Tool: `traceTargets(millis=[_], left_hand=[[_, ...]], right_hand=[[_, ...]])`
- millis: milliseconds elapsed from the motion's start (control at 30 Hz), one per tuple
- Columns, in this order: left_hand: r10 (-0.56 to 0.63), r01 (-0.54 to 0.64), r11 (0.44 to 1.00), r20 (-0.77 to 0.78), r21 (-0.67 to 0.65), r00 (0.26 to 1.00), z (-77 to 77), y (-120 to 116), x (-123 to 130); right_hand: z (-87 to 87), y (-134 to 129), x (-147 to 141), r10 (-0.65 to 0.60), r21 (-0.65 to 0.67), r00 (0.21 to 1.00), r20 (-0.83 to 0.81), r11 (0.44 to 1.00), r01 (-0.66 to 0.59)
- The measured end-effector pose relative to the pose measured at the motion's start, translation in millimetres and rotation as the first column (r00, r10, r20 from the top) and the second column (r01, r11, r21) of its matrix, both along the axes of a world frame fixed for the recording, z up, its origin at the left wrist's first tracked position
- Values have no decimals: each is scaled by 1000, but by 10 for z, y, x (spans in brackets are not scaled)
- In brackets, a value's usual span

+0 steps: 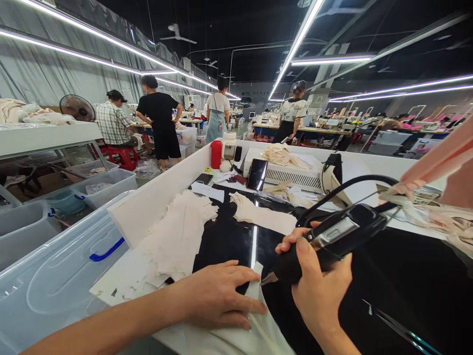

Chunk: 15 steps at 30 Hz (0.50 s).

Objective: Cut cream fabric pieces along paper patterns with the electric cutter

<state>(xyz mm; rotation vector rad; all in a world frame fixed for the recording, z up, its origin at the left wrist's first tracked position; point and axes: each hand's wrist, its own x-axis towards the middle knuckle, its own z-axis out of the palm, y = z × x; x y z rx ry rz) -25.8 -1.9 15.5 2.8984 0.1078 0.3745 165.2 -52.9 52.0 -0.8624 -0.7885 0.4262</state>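
Observation:
My right hand [323,286] is wrapped round a black handheld tool [332,241] with a silver panel and a thick cable. Its narrow metal tip touches or nearly touches the edge of a pale fabric piece [258,328]. On that fabric lies my left hand [221,296], palm down with fingers spread, just left of the tip. Both are over a glossy black work surface [236,244]. Stacked cream fabric pieces [181,231] lie at the left, and a smaller stack [262,214] sits beyond the tool.
Tweezers [397,328] lie at the lower right. Behind the surface are a phone [256,174], a red container [216,154] and a white vented box [291,172]. Pink fabric [439,158] hangs at the right. Plastic bins [107,187] stand left; several people are farther back.

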Motion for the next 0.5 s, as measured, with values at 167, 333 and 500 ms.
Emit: traceTargets(millis=[167, 333, 500], left_hand=[[14, -15, 1000, -11, -9, 1000, 25, -9, -6], [25, -25, 999, -16, -41, 1000, 6, 6, -9], [164, -166, 980, -26, -110, 986, -3, 36, 72]], right_hand=[[21, 9, 40, 8, 4, 1000, -19, 1000, -8], [51, -47, 160, -31, -19, 999, 21, 999, 31], [67, -139, 340, -70, -75, 992, 106, 994, 78]])
